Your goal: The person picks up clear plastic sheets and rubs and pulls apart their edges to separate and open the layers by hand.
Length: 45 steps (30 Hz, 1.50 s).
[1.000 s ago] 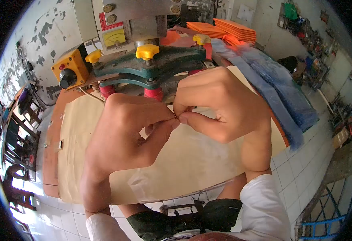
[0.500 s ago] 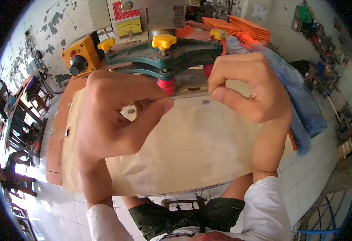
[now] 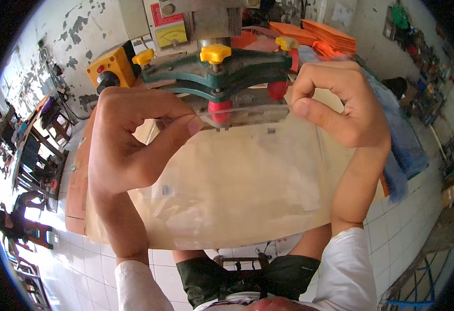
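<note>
My left hand is closed, its thumb and forefinger pinching one upper corner of a clear plastic sheet. At the other end of the same edge, the fingers of my right hand pinch it too. That edge runs nearly straight between both hands, in front of a press machine's dark green bracket. Lower down, the see-through sheet blends into the beige table covering, so its outline is hard to make out. Red round knobs under the bracket show just behind the sheet's edge.
Yellow star knobs top the bracket. A yellow control box stands at the left. Stacked orange pieces lie at the back right. Blue translucent plastic drapes over the table's right side.
My hands have moved slightly farther apart, and the sheet's upper edge now shows stretched between them. The whole view has shifted a little.
</note>
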Tool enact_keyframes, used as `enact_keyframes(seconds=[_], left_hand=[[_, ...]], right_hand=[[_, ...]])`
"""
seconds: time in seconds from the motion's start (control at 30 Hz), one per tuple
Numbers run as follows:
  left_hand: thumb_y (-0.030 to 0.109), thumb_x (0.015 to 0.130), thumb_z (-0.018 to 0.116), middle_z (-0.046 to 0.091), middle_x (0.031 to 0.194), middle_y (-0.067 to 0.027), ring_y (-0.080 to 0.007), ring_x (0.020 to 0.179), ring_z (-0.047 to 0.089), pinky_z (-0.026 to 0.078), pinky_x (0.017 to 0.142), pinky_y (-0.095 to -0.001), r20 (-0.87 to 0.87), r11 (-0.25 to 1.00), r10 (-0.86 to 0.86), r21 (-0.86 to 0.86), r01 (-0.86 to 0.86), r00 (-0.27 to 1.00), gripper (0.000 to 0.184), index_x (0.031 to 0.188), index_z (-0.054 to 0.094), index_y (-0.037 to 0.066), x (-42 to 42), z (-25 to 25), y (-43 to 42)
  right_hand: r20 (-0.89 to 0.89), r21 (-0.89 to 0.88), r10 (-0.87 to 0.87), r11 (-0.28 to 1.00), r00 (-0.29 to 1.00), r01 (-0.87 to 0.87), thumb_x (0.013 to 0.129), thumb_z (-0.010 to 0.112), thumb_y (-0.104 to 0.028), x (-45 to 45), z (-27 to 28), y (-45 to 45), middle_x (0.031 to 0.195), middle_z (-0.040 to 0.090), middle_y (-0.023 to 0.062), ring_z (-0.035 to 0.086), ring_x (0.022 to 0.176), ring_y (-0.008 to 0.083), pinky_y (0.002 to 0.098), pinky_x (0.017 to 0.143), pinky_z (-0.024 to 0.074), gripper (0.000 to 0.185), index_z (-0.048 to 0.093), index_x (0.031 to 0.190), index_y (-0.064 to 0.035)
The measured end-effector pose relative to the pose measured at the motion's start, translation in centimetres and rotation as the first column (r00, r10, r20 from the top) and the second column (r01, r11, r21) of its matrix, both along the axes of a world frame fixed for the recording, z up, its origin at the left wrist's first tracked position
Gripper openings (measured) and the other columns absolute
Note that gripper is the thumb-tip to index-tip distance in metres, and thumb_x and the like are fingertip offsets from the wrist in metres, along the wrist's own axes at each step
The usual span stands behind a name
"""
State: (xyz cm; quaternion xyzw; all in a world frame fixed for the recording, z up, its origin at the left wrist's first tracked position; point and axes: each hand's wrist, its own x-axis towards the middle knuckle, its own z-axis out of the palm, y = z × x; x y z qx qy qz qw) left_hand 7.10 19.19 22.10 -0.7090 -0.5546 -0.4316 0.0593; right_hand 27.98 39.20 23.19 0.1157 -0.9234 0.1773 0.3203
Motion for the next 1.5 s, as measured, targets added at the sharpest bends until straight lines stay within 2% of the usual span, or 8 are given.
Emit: enact_keyframes(seconds=[0.6,0.83,0.9,1.1,1.2,1.27,1.4,1.5], left_hand=[[0.003,0.077,0.068,0.062,0.061,-0.0087,-0.0121,0.052,0.055,0.042,0.05,-0.0249,0.132,1.0,-0.021,-0.018,0.024,0.991,0.008,0.073,0.067,-0.004,0.4,0.1,-0.2],[0.002,0.077,0.068,0.06,0.059,-0.0082,-0.0134,0.051,0.055,0.042,0.05,-0.0252,0.149,1.0,-0.028,-0.004,0.029,0.988,0.008,0.072,0.067,-0.003,0.4,0.0,0.1],[0.002,0.077,0.069,0.06,0.058,-0.0087,-0.0143,0.05,0.055,0.043,0.05,-0.0257,0.075,0.998,-0.05,0.036,0.047,0.996,0.007,0.072,0.067,-0.003,0.7,-0.1,0.5],[0.004,0.077,0.07,0.06,0.057,-0.0091,-0.0153,0.048,0.056,0.044,0.048,-0.0262,0.146,1.0,0.025,-0.015,-0.023,0.989,0.007,0.072,0.067,-0.001,2.1,-1.7,2.0],[0.005,0.078,0.07,0.061,0.057,-0.0089,-0.0146,0.048,0.057,0.046,0.048,-0.0261,0.139,0.998,0.042,-0.048,-0.036,0.989,0.007,0.073,0.068,-0.001,2.0,-2.0,2.1],[0.007,0.078,0.07,0.061,0.057,-0.0083,-0.0129,0.047,0.055,0.044,0.047,-0.0257,0.251,0.998,0.017,-0.07,0.001,0.968,0.008,0.074,0.069,-0.001,2.2,-2.0,2.1],[0.009,0.087,0.068,0.065,0.066,-0.008,-0.0125,0.058,0.063,0.049,0.055,-0.0245,0.101,0.987,0.019,-0.158,-0.003,0.995,0.013,0.082,0.069,-0.003,0.8,-1.1,1.2],[0.009,0.079,0.07,0.06,0.057,-0.007,-0.0121,0.046,0.051,0.04,0.046,-0.0246,0.221,0.991,0.024,-0.132,0.005,0.975,0.009,0.077,0.069,0.0,0.1,-1.3,1.4]], right_hand=[[-0.063,-0.016,-0.06,0.998,0.996,0.059,0.08,0.068,-0.008,1.0,0.6,-0.5,0.067,0.063,0.0082,0.061,0.061,0.0159,0.0283,0.06,0.0486,0.012,0.061,0.075,0.0013],[-0.055,-0.043,-0.053,0.998,0.997,0.05,0.081,0.067,-0.008,0.7,0.5,-0.5,0.069,0.064,0.0082,0.062,0.064,0.0158,0.0285,0.063,0.0491,0.01,0.063,0.078,0.0008],[-0.045,-0.051,-0.046,0.998,0.998,0.044,0.081,0.068,-0.008,0.4,0.3,-0.7,0.069,0.064,0.0083,0.062,0.065,0.0159,0.0288,0.063,0.0493,0.01,0.063,0.079,0.0007],[0.01,-0.055,0.04,0.998,0.999,-0.039,0.08,0.069,-0.008,-2.6,-1.3,-1.6,0.073,0.066,0.007,0.062,0.065,0.0166,0.0267,0.062,0.0474,0.01,0.065,0.081,0.0009],[0.045,-0.089,0.01,0.996,0.999,-0.006,0.079,0.069,-0.009,-2.9,-1.7,-2.1,0.072,0.066,0.0113,0.065,0.065,0.019,0.0288,0.06,0.049,0.01,0.065,0.083,-0.0001],[0.01,-0.021,0.006,1.0,1.0,-0.005,0.08,0.07,-0.005,-2.3,-1.2,-1.8,0.069,0.064,0.0064,0.06,0.061,0.0145,0.0254,0.057,0.0456,0.008,0.064,0.079,0.001],[0.074,-0.071,-0.061,0.995,0.995,0.066,0.081,0.068,-0.007,-1.1,-0.6,-1.0,0.068,0.064,0.0068,0.062,0.063,0.0128,0.0269,0.058,0.0475,0.007,0.065,0.083,-0.0011],[0.152,-0.124,-0.061,0.989,0.987,0.08,0.082,0.067,-0.006,-1.2,-0.8,-0.6,0.07,0.064,0.0056,0.061,0.065,0.0107,0.0262,0.059,0.0473,0.007,0.065,0.086,-0.0008]])
